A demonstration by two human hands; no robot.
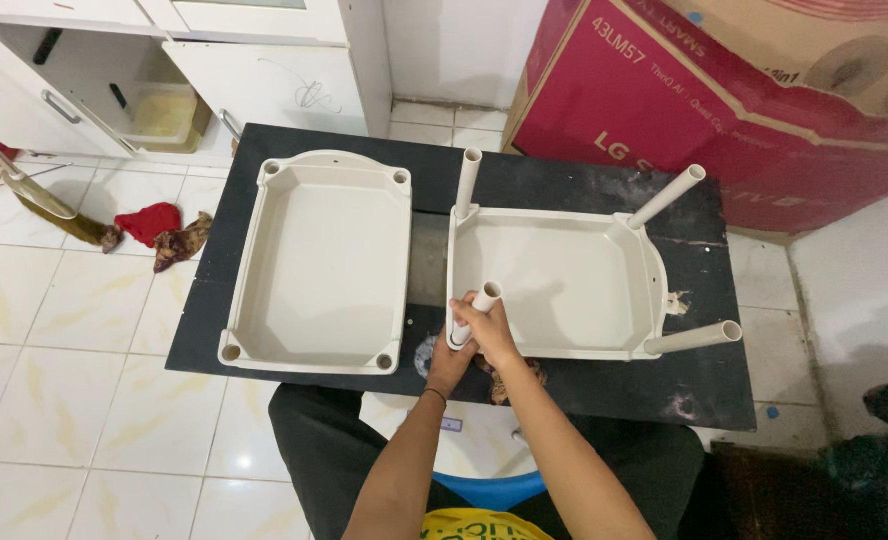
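Note:
Two cream plastic trays lie side by side on a black table [564, 190]. The left tray [324, 260] has empty sockets at its corners. The right tray [564, 280] has white tubes standing in three corners: back left [469, 180], back right [667, 195] and front right [694, 338]. A fourth white tube [483, 298] stands at its front left corner. My right hand [491, 332] is wrapped around this tube. My left hand [450, 365] grips the tray's corner just below it.
A large red cardboard box [684, 110] leans at the back right. White cabinets [264, 80] with an open door stand at the back left. A broom [34, 190] and red rags [154, 225] lie on the tiled floor. A dark object [884, 450] sits at the right.

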